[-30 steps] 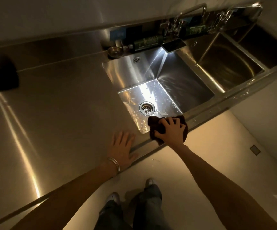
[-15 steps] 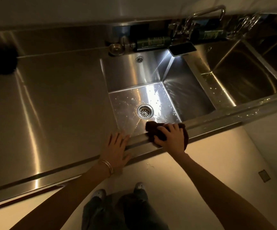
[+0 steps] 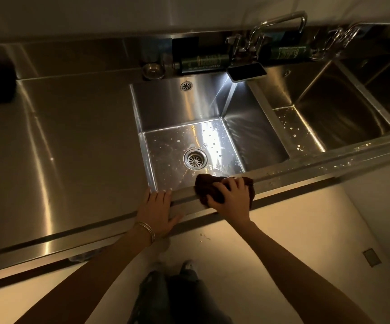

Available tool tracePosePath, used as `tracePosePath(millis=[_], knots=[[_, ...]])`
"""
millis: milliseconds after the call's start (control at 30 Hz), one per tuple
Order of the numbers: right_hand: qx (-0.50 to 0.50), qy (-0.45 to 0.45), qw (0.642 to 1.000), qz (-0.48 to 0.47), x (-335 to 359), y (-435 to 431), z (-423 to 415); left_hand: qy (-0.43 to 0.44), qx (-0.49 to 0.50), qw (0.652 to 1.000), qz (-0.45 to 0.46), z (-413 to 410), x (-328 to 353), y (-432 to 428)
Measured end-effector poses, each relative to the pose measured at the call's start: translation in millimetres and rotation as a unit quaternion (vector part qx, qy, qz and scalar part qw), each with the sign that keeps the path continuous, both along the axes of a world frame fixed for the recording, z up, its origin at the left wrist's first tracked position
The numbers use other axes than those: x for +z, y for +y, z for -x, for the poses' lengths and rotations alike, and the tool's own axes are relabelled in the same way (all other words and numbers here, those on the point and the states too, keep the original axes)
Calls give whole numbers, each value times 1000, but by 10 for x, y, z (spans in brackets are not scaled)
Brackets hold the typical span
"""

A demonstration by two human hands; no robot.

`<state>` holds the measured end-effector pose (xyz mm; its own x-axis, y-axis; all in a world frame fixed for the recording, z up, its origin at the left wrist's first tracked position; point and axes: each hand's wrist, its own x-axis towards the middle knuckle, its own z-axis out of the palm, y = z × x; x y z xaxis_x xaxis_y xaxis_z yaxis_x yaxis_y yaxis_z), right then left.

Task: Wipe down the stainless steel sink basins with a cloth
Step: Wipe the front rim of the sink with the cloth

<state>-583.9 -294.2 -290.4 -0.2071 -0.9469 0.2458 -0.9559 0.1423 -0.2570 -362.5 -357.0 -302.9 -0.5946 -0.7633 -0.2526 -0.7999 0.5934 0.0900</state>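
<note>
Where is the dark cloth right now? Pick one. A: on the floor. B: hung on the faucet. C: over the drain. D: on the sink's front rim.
D: the right hand presses the dark cloth onto the front rim, short of the drain.

Dim rm: pale smooth floor w/ small grey square floor plate (right side), plain light wall behind, brushed stainless steel counter.
</note>
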Motion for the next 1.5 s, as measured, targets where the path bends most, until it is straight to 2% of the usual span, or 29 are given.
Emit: tracePosePath(millis=[67,200,267,433,533,633,700,767,833,967,1167,1267,1500], knots=[[-1,1,1000,-4,19,13,306,-16,-1,1000,3,7,25,0],[-185,-29,980,-61,98,11,890,-20,-6,1000,6,14,65,-3],[-237,-49,968,-70,139,15,863,-20,-9,1000,2,14,89,-20],[-178,-61,981,-53,107,141,131,-22,-27,999,11,85,143,-21],[-127,-3,990,-62,104,257,114,-18,-53,998,9,198,186,-6],[-200,-32,973,-107,132,273,515,-4,-68,998,-7,336,217,-32],[-261,-84,955,-110,159,260,812,4,-66,998,-18,466,232,-59],[-276,-105,949,-107,185,237,949,16,-66,997,-25,624,231,-72],[-261,-101,954,-112,166,239,937,17,-69,997,-34,818,214,-55],[-133,-35,983,-123,118,397,1078,29,-53,998,-16,1231,172,2],[-166,-34,968,-186,276,253,2238,43,-1,999,-29,1844,164,63],[-109,6,973,-204,240,243,2371,42,28,998,-26,2162,153,92],[-7,23,974,-226,345,-203,2666,23,88,996,-23,2673,174,239]])
